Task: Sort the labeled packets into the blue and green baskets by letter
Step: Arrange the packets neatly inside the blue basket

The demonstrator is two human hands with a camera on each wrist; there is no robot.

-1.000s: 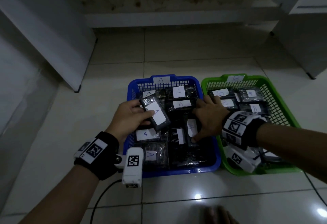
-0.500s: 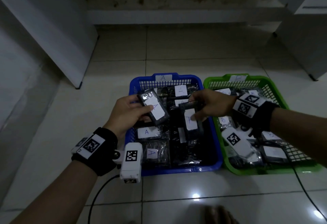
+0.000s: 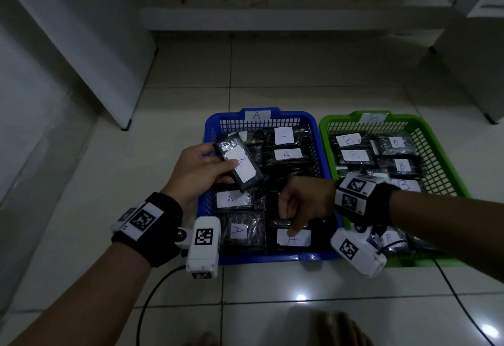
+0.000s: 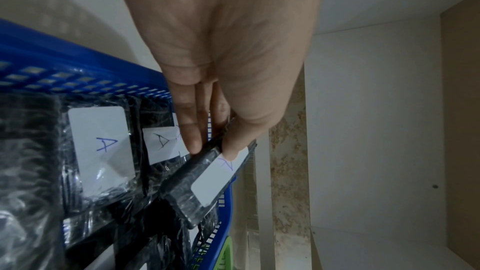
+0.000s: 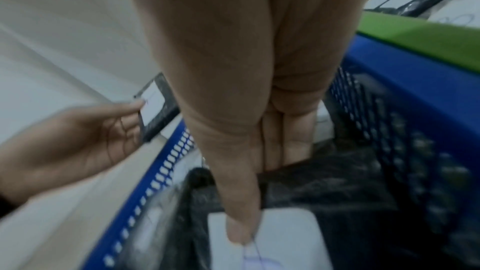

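The blue basket (image 3: 261, 259), tagged A, holds several black wrapped packets with white A labels. Beside it on the right, the green basket (image 3: 439, 141) holds packets marked B. My left hand (image 3: 224, 158) grips one A packet (image 3: 242, 167) tilted above the blue basket's left side; the left wrist view shows the thumb on its label (image 4: 218, 180). My right hand (image 3: 289, 222) pinches another A packet (image 3: 296, 239) low in the blue basket's near right corner. In the right wrist view the thumb (image 5: 244, 219) presses that packet's label (image 5: 285, 239) and the fingers curl behind its edge.
Both baskets stand on a pale tiled floor. A black cable (image 3: 148, 299) runs from the left wrist camera across the near tiles. White cabinet panels rise at left (image 3: 81, 45) and far right (image 3: 474, 53). Toes (image 3: 338, 329) show at the bottom edge.
My right hand took a packet from the blue basket's middle, lifted it, then brought it down toward the near right corner. The left hand kept its A packet, nearly still.
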